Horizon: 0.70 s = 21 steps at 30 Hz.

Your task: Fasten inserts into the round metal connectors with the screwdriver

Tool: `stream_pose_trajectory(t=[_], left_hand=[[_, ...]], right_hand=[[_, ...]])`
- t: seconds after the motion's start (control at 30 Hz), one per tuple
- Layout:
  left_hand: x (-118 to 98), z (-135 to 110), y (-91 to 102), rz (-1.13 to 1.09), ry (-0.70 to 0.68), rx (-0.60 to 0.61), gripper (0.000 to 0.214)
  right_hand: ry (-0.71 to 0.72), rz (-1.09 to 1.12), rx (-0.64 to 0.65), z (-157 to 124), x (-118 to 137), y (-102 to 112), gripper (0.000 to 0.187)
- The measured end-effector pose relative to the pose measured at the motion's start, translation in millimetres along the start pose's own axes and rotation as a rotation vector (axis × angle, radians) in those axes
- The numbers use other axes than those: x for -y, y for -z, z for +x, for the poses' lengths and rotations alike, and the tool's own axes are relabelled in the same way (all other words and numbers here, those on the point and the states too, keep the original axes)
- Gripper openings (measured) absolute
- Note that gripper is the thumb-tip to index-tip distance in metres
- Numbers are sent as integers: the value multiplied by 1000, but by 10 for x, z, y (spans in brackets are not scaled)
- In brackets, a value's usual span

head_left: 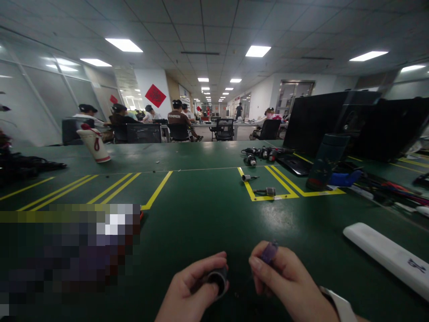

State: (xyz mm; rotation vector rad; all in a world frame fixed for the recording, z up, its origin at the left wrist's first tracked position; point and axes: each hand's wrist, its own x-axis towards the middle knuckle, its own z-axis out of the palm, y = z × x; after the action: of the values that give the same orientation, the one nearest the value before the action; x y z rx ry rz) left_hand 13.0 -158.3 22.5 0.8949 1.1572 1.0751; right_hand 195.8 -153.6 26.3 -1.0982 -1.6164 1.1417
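Note:
My left hand [197,286] is closed around a dark hollow cylinder [220,281] that looks like a hole saw cup. Its open round end faces me, with my thumb at the rim. A short gap to the right, my right hand [281,277] is closed in a pinch, and a small purple piece [270,252] shows above its thumb and forefinger. What else those fingers hold is too small and dark to make out. Farther ahead on the green table [201,214], two shanked bits like hole saws, a silver one [247,178] and a brownish one [269,192], lie by yellow tape.
At right are a long white case [385,257], a dark bottle [326,161], cables and black monitors [321,118]. Several metal-ended tools [259,154] lie behind the taped box. A paper cup [95,143] stands far left; a blurred-out object [83,250] lies nearer. People sit beyond.

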Motion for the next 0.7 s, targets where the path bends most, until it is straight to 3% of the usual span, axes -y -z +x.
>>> stream_pose_trajectory(t=[0.13, 0.27, 0.4, 0.57, 0.7], left_hand=[[-57, -12, 26, 108, -86, 8, 31], [-61, -10, 56, 186, -124, 43, 35], [-24, 1, 53, 193, -184, 0, 33], [-19, 14, 54, 256, -184, 31, 33], [-50, 8, 54, 282, -172, 28, 31]], right_hand=[[131, 75, -55, -58, -26, 67, 28], [404, -145, -44, -119, 69, 99, 28], [556, -300, -35, -86, 148, 75, 30], [847, -465, 37, -2, 90, -24, 24], [913, -557, 39, -8, 24, -102, 37]])
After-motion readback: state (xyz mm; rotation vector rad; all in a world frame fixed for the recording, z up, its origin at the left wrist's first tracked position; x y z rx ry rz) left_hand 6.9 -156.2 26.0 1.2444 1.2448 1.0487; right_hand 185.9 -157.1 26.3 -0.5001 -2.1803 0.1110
